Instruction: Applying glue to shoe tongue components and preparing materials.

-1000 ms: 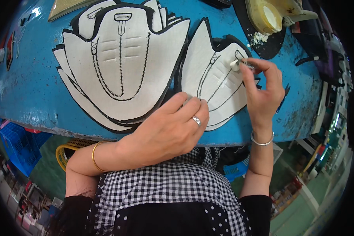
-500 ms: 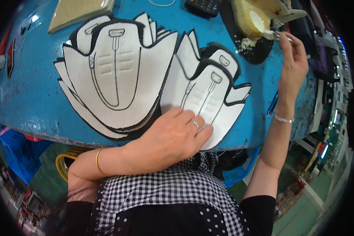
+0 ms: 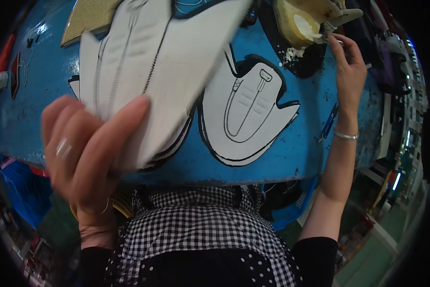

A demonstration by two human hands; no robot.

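Observation:
My left hand [image 3: 88, 148] grips the lower edge of a white shoe upper [image 3: 181, 62], thumb on its face. The upper has dark stitched lines, is raised close to the camera and is slightly blurred. Beneath it lies another pile of uppers, mostly hidden. To its right, a small pile of white, black-edged shoe uppers [image 3: 253, 110] lies flat on the table. At the far right, my right hand [image 3: 351, 71] pinches a small brush [image 3: 326, 34], partly hidden by the fingers. Its tip is at the mouth of a yellowish glue container [image 3: 289, 31] with white glue inside.
The blue table [image 3: 291, 148] has a worn front edge. White crumbs [image 3: 291, 56] lie on a dark mat by the container. A blue-handled tool [image 3: 328, 123] rests near my right wrist. A gold-coloured sheet or pad [image 3: 83, 21] lies far left. A blue crate [image 3: 23, 191] stands below, left.
My left hand has left the right-hand pile and moved left, lifting an upper over the left pile. The right hand with the brush has shifted slightly left, staying at the glue container.

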